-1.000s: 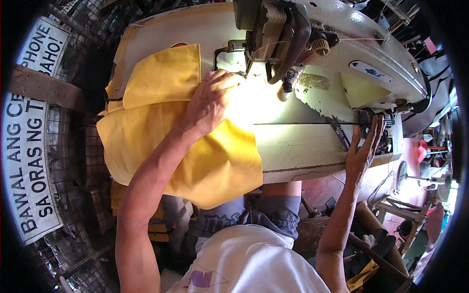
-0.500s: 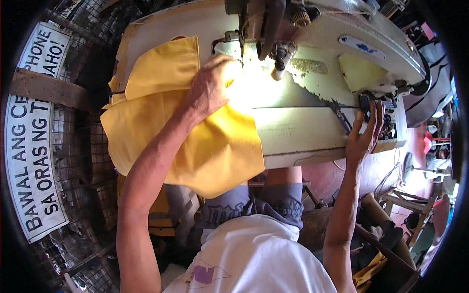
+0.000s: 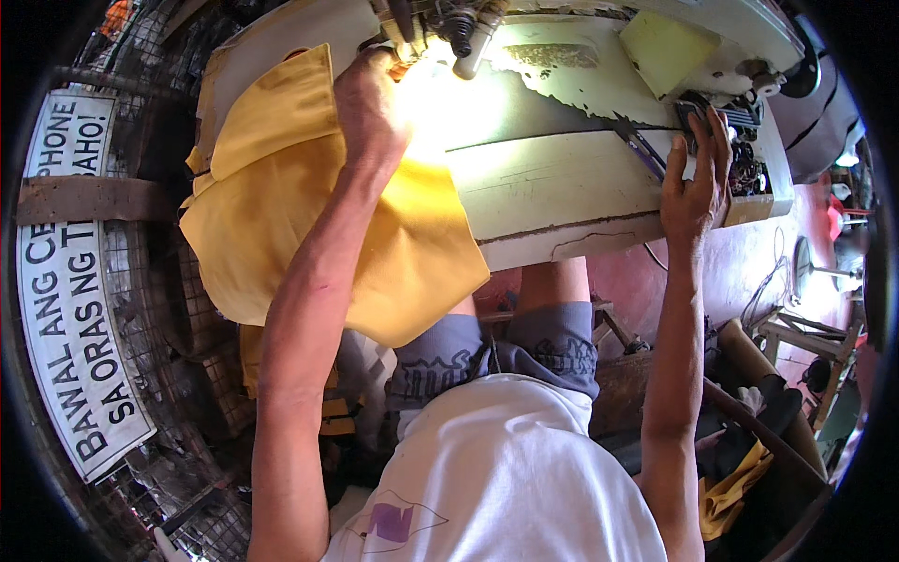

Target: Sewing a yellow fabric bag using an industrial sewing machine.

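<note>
My left hand (image 3: 368, 117) is closed on a yellow fabric piece (image 3: 272, 225), right beside the needle area of a sewing machine (image 3: 457, 33). Strong lamp glare washes out the spot by its fingertips, so the stitching point is hidden. A folded yellow flap (image 3: 276, 117) lies to the left of that hand, and the fabric hangs over the table's front edge. Over at the right end of the table, my right hand (image 3: 695, 187) has its fingers stretched out, holding nothing. Its fingertips rest at a dark object (image 3: 691, 101) that they partly cover.
Dark-handled thread snips (image 3: 640, 147) lie left of my right hand on the worn white tabletop (image 3: 562, 178). Small dark items fill an open nook (image 3: 746, 169) at the table's right end. Wire mesh with a white sign (image 3: 80, 281) stands left; a fan (image 3: 824, 267) is far right.
The whole view has shifted, so the table and machine sit higher in the picture. My left hand stays on the yellow fabric by the needle; my right hand remains at the table's right end.
</note>
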Available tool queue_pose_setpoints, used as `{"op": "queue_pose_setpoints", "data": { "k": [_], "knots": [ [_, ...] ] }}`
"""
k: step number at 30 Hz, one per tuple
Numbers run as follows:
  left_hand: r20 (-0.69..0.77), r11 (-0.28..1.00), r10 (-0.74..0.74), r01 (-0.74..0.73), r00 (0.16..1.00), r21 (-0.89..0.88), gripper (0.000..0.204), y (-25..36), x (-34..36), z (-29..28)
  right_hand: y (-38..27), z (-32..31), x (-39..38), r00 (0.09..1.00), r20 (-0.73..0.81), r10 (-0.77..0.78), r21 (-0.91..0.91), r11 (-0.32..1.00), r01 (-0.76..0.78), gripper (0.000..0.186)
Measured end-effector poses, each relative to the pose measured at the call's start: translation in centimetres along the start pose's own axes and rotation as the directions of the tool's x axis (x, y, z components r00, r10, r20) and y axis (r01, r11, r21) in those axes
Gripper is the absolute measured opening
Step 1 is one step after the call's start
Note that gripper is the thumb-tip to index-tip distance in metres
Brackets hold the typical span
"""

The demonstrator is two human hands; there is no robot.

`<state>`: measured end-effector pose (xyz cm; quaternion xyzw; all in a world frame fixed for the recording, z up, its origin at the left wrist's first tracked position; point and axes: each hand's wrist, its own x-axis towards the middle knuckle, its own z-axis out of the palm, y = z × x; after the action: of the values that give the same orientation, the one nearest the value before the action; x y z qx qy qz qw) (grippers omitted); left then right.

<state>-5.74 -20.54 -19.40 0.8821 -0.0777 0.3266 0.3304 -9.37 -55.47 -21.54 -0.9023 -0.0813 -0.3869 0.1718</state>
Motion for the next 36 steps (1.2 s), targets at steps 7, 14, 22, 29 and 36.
{"op": "queue_pose_setpoints", "data": {
  "k": [7,14,22,29,36],
  "knots": [
    [0.135,0.996,-0.063,0.054,0.989,0.074,0.008,-0.1,-2.0,-2.3,0.1,0.1,-0.1,1.000,-0.019,0.013,0.064,0.998,-0.012,0.032],
    [0.231,0.972,0.063,-0.113,0.971,0.208,0.008,1.1,-2.2,-3.1,0.1,0.2,0.1,0.993,-0.086,-0.082,-0.014,0.997,0.082,0.030],
    [0.264,0.937,0.115,-0.193,0.958,0.290,0.011,1.8,-2.6,-3.6,-16.1,3.2,2.8,0.887,0.461,0.030,0.692,0.613,-0.381,0.019],
    [0.202,0.937,0.191,-0.240,0.960,0.253,0.009,2.3,-2.1,-3.7,-16.3,10.9,3.3,0.821,0.456,-0.344,0.758,0.633,-0.156,0.034],
    [0.236,0.952,0.210,-0.254,0.949,0.173,0.035,4.5,-3.1,-5.4,-17.7,7.6,4.0,0.811,0.564,-0.157,0.780,0.423,-0.461,0.016]
  ]
}}
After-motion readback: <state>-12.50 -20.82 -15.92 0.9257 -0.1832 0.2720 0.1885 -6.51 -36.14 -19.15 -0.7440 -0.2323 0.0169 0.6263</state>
